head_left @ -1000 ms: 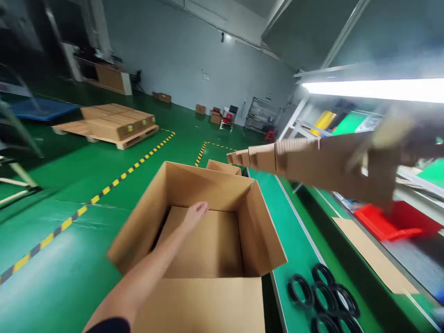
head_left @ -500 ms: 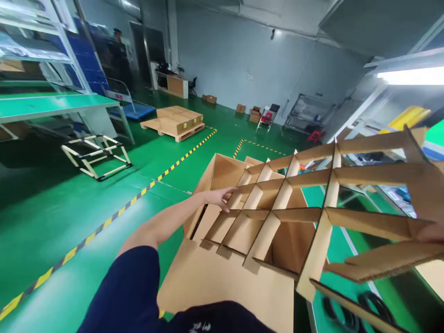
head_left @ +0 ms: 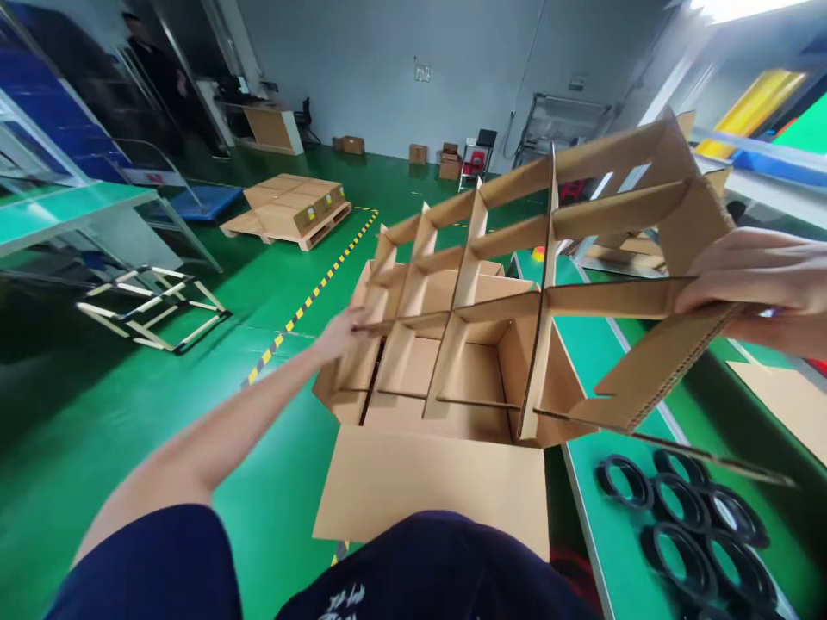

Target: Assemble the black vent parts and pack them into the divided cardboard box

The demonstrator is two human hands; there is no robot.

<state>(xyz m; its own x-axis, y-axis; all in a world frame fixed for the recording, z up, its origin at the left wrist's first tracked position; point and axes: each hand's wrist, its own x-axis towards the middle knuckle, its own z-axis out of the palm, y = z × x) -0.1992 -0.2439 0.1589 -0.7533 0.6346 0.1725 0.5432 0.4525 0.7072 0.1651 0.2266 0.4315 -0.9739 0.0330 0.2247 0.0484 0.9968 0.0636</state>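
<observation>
A cardboard grid divider [head_left: 512, 236] is held tilted over an open cardboard box [head_left: 432, 486], its right side higher than its left. My left hand [head_left: 342, 334] grips the divider's left edge, near the box's left wall. At the right, my right hand [head_left: 762, 274] is closed round a cardboard strip of the divider, beyond the box's right side. A near flap of the box is folded out towards my body. Through the cells of the grid, parts of the box's inside show.
Several black rings [head_left: 605, 484] lie on the green table [head_left: 591, 517] at right. A palletised stack of cartons [head_left: 284, 202], a white tube frame [head_left: 155, 306] and a green-topped bench [head_left: 71, 211] stand at left. Farther back at left is a person [head_left: 158, 73].
The divider has shifted left and is lined up more over the box. My right hand has come into fuller view, and my left hand has moved left along with the divider. The camera view has tilted down.
</observation>
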